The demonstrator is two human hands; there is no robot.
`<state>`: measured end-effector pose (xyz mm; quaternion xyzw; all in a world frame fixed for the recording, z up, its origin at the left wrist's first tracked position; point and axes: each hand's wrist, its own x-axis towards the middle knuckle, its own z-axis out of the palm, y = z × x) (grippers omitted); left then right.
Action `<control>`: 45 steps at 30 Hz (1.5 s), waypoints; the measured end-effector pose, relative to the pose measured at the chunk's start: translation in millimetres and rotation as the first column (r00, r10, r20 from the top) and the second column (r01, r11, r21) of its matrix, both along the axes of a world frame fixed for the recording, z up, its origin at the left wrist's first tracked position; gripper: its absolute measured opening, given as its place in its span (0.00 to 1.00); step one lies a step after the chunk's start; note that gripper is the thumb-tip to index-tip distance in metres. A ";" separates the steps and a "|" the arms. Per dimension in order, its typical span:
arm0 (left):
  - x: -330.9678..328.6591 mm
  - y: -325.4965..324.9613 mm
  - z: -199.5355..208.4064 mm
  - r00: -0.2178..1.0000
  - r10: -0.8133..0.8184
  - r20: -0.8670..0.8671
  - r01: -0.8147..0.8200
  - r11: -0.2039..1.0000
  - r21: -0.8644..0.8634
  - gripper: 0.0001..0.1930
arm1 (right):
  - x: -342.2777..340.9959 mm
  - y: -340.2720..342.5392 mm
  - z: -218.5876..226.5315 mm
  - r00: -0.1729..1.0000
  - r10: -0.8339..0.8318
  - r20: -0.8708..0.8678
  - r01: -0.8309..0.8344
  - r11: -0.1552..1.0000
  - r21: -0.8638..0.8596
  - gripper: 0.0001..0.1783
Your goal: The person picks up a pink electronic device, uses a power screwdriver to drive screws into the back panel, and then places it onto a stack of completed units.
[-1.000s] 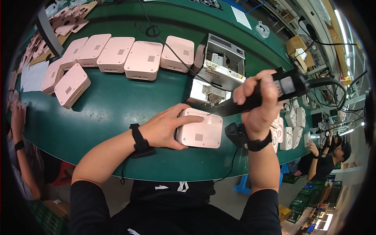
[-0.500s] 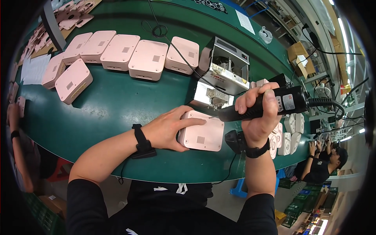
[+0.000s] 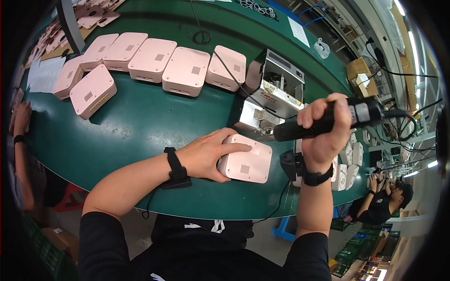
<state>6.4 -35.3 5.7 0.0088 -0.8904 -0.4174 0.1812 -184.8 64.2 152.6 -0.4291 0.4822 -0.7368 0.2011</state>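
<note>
A pale pink, rounded-corner plastic box [image 3: 251, 166] lies flat on the bench in front of me, its vent slots facing up. My left hand [image 3: 204, 152] grips its left side, with the thumb stretched over the top and the other fingers along the edges. Wrapped around a black electric screwdriver [image 3: 293, 131] is my right hand [image 3: 323, 129]. The tool is held up to the right of the box, apart from it, its front end pointing left. Its bit cannot be made out against the metal machine behind. A cable runs from its rear end.
A metal screw feeder [image 3: 266, 95] stands just beyond the box. Several similar boxes [image 3: 186, 70] line the far left of the green bench [image 3: 145, 126]. White parts [image 3: 344, 173] lie at the right. Other people sit at both sides, one in a dark cap [image 3: 382, 201].
My right hand has lifted the electric screwdriver up and to the right, off the box. My left hand still holds the box. The view has shifted slightly.
</note>
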 end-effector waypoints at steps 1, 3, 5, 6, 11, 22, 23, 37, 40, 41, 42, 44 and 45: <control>0.1 -0.6 0.0 1.000 0.001 0.003 -0.001 1.000 -0.007 0.43 | 2.3 2.2 0.2 1.000 0.009 -0.002 -0.009 1.000 -0.024 0.14; 1.3 -0.5 -0.7 1.000 -0.002 0.006 0.002 1.000 -0.011 0.43 | 3.6 -2.3 4.6 1.000 -0.013 -0.025 0.012 0.999 -0.034 0.14; 1.8 -0.4 -0.6 1.000 -0.006 0.005 0.006 1.000 -0.003 0.43 | 2.5 -8.6 9.3 0.995 -0.061 -0.082 0.056 0.996 -0.070 0.14; 1.0 -0.1 -0.5 1.000 -0.005 0.002 0.005 1.000 0.000 0.43 | 0.3 -10.9 9.6 0.995 -0.061 -0.085 0.056 0.996 -0.068 0.14; 0.8 -0.8 -1.1 1.000 0.004 0.006 -0.004 1.000 -0.002 0.43 | -1.5 -13.9 6.4 0.998 -0.055 -0.027 0.056 0.997 0.051 0.16; 0.0 0.4 -1.7 1.000 0.001 -0.006 0.000 1.000 0.014 0.42 | 44.7 -7.3 3.3 0.979 0.200 0.028 -0.199 0.979 -0.041 0.17; -0.9 0.1 -1.6 1.000 0.003 -0.007 -0.003 1.000 0.015 0.42 | 44.4 -8.8 0.3 0.982 0.188 0.033 -0.187 0.982 -0.034 0.17; 2.3 1.6 -2.9 0.998 0.028 -0.047 -0.030 0.999 -0.038 0.40 | 51.6 -10.0 -22.6 0.960 0.280 -0.026 -0.281 0.959 -0.037 0.15; 1.7 4.6 -0.6 0.998 0.034 -0.054 -0.036 0.998 -0.046 0.40 | 51.3 -13.4 -23.8 0.980 0.197 0.020 -0.196 0.980 -0.032 0.14; 1.9 5.5 0.2 0.997 0.042 -0.065 -0.045 0.998 -0.037 0.41 | 50.1 -13.3 -21.5 0.987 0.155 0.046 -0.154 0.988 -0.026 0.14; 3.7 3.1 1.1 0.996 0.048 -0.075 -0.051 0.998 -0.031 0.41 | 48.5 -13.4 -17.1 0.988 0.146 0.043 -0.144 0.989 -0.036 0.14; 11.3 -2.5 4.5 0.998 0.040 -0.041 -0.041 0.999 -0.033 0.41 | 42.0 -10.7 -2.3 0.996 0.086 0.022 -0.085 0.995 -0.048 0.13; 15.0 -2.5 6.9 0.999 0.043 -0.005 -0.043 0.999 -0.020 0.41 | 36.7 -7.5 3.6 0.998 0.057 0.013 -0.056 0.997 -0.049 0.13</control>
